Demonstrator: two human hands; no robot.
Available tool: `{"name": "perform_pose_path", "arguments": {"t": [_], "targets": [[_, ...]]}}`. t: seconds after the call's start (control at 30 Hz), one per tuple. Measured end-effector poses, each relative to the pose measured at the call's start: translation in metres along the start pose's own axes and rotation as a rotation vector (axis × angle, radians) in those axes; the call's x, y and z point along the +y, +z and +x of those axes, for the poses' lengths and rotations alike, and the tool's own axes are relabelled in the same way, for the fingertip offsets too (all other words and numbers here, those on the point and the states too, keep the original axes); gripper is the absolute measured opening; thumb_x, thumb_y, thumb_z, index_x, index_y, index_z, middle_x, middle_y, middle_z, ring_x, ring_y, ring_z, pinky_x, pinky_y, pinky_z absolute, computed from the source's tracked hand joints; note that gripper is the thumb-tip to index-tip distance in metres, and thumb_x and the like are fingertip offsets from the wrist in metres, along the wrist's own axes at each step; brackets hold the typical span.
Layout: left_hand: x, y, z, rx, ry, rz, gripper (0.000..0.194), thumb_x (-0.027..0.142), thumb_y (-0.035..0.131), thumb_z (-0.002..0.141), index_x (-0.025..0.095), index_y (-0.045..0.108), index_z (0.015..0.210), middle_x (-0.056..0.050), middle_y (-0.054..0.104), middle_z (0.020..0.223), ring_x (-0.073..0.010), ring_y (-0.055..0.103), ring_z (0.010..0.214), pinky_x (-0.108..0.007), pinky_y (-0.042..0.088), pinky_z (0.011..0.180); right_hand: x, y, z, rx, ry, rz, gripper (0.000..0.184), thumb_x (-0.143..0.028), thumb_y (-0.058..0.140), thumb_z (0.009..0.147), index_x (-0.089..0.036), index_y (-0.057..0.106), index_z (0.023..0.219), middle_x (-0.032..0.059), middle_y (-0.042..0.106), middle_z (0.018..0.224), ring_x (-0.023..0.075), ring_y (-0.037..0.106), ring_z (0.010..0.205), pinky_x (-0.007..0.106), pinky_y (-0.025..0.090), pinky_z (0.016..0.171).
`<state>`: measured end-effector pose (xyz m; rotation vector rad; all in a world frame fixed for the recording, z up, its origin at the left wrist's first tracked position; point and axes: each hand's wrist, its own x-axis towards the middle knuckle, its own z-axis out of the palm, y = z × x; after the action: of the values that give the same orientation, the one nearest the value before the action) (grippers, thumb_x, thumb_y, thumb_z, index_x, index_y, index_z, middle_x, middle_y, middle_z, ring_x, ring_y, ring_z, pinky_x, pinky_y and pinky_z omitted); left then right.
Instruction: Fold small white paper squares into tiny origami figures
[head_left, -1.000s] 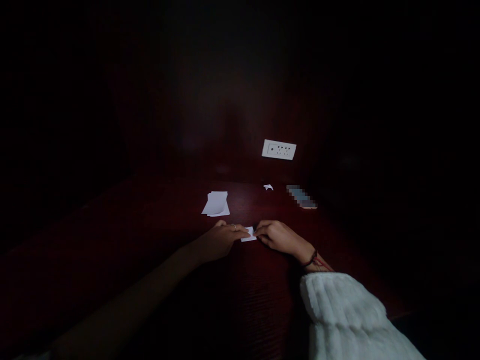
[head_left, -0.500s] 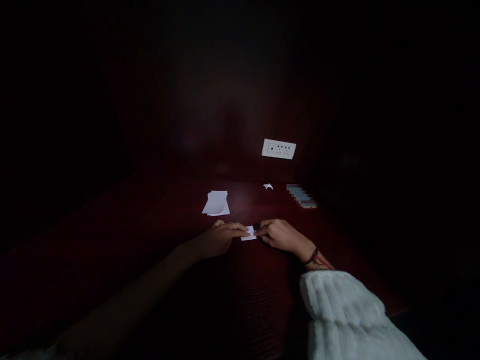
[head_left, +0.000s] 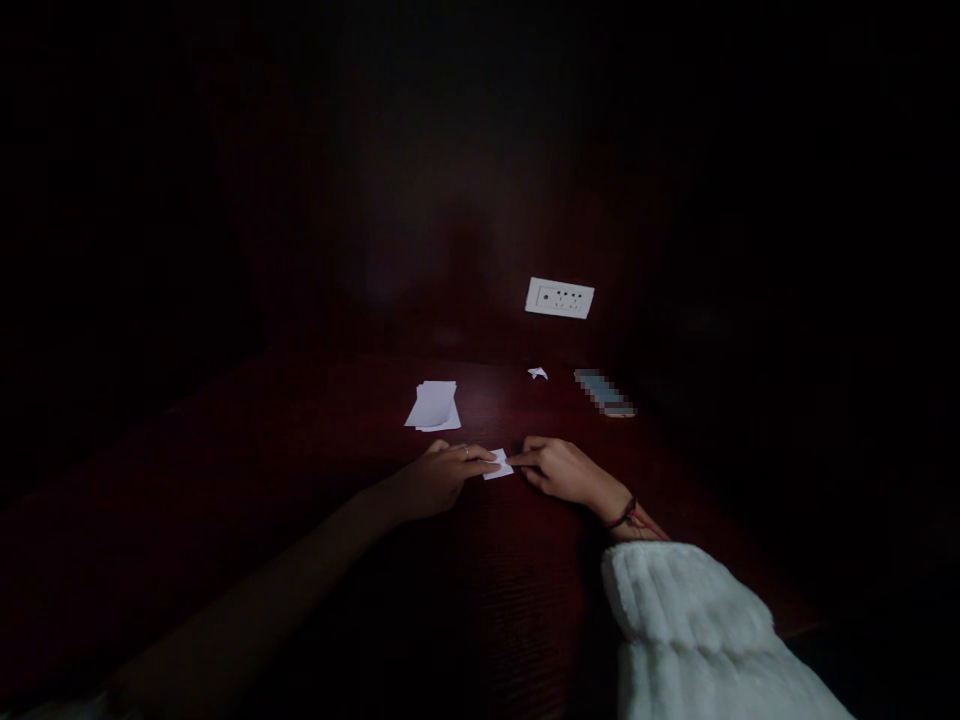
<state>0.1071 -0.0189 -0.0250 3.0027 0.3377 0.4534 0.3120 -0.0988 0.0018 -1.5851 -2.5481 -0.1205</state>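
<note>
A small folded piece of white paper (head_left: 497,474) lies on the dark red table, between my two hands. My left hand (head_left: 435,482), with a ring on one finger, reaches in from the left; its thumb and fingertips press on the paper's left part. From the right, my right hand (head_left: 561,468) holds the paper's right edge with its index fingertip, the other fingers curled under. The fingertips partly cover the paper, so its folds are hard to make out.
Behind my left hand lies a stack of white paper sheets (head_left: 433,405). Further back sit a small folded white paper piece (head_left: 538,373) and a phone (head_left: 604,392). A white socket panel (head_left: 559,298) is on the dark wall. The surroundings are very dim.
The small paper has turned slightly between my fingers. My right index finger now reaches a little further onto its edge; otherwise both hands stay nearly in place.
</note>
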Motion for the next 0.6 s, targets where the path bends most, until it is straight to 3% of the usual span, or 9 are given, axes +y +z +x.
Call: {"name": "perform_pose_path", "arguments": {"t": [0.2, 0.4, 0.6], "targets": [[0.0012, -0.0007, -0.0001, 0.015, 0.001, 0.050, 0.058, -0.003, 0.031, 0.066, 0.029, 0.037, 0.115, 0.000, 0.030, 0.126, -0.0176, 0.036, 0.105, -0.031, 0.026, 0.079, 0.0039, 0.0052, 0.0014, 0.010, 0.027, 0.040, 0.031, -0.019, 0.041, 0.077, -0.024, 0.052, 0.105, 0.0026, 0.050, 0.083, 0.0104, 0.048, 0.074, 0.020, 0.033, 0.065], [0.0001, -0.0012, -0.0007, -0.010, 0.003, 0.078, 0.057, -0.001, 0.032, 0.068, 0.028, 0.033, 0.117, 0.000, 0.040, 0.118, -0.0176, 0.037, 0.102, -0.032, 0.026, 0.081, 0.0051, 0.0042, 0.0018, 0.112, 0.047, 0.115, 0.027, -0.018, 0.041, 0.077, -0.019, 0.055, 0.100, 0.0035, 0.053, 0.082, 0.0107, 0.049, 0.076, 0.020, 0.034, 0.068], [0.0012, -0.0027, -0.0011, 0.008, 0.014, 0.045, 0.057, -0.002, 0.031, 0.066, 0.027, 0.037, 0.115, 0.001, 0.039, 0.118, -0.0156, 0.039, 0.101, -0.030, 0.028, 0.080, -0.0008, 0.0086, 0.0059, 0.165, 0.036, 0.305, 0.020, -0.021, 0.047, 0.074, -0.017, 0.060, 0.089, 0.0023, 0.055, 0.074, 0.0091, 0.049, 0.066, 0.019, 0.036, 0.063]]}}
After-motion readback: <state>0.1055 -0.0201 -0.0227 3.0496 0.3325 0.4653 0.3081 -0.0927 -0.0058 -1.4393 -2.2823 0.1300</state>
